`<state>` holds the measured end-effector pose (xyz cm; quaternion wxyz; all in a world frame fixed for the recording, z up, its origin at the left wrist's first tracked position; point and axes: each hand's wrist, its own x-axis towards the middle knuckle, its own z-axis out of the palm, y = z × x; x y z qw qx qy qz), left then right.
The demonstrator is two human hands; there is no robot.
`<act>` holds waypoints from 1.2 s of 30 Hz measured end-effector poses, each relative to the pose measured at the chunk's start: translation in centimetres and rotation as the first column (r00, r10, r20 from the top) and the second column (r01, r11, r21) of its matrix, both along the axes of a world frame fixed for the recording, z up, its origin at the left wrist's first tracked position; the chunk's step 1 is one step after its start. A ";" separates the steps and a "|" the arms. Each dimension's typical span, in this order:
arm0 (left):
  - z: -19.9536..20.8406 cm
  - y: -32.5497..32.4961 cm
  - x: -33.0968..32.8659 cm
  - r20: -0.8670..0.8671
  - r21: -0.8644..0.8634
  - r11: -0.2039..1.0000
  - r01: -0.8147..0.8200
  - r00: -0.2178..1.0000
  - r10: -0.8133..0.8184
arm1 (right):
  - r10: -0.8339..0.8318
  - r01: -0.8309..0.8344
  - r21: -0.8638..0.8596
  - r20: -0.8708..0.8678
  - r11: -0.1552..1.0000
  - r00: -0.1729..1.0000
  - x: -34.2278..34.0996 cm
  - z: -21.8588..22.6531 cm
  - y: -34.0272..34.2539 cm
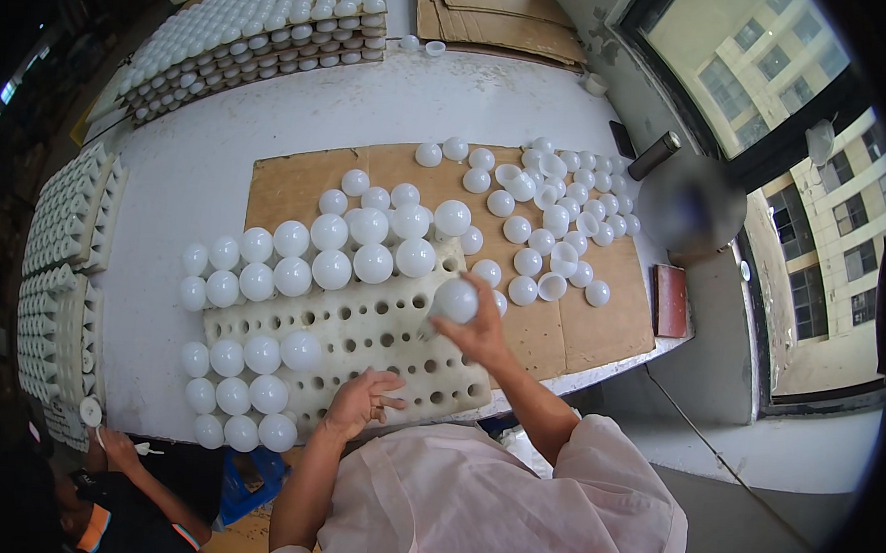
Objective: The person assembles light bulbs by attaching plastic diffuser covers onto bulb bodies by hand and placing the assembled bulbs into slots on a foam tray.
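Observation:
My right hand [481, 324] is closed around a round white bulb cover [455, 299], lifted over the right end of a pale foam tray [360, 322] with rows of holes. Close to the tray's front edge, my left hand [361, 402] hovers with loosely bent fingers apart and holds nothing. Two rows of white bulb covers [331, 269] fill the far side of the tray. Several more bulb covers [244, 394] stand in short rows at its left end, beside my left hand. Bare holes show between these groups.
Loose bulb covers [556, 220], some lying open side up, are scattered on a flat cardboard sheet [601, 325]. Stacked filled trays [266, 27] stand at the back left, more trays [65, 217] at the left edge. A co-worker's hand [118, 452] is at lower left; a dark cylinder [655, 155] is at right.

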<state>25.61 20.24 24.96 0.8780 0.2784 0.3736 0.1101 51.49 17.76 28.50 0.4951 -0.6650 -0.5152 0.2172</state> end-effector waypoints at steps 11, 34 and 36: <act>0.8 -1.7 -1.2 -0.024 0.139 0.988 -0.068 0.997 0.072 | 0.097 -0.118 0.038 0.356 0.992 0.929 5.6 -2.1 5.7; -0.6 18.2 -31.3 -0.526 0.851 0.508 0.134 0.232 0.818 | -0.032 0.303 -0.408 0.552 0.861 0.833 7.7 -9.8 -3.2; -4.7 20.1 -36.3 -0.670 0.738 0.631 0.241 0.143 0.729 | -0.149 0.325 -0.307 0.481 0.894 0.864 6.4 -8.5 -3.0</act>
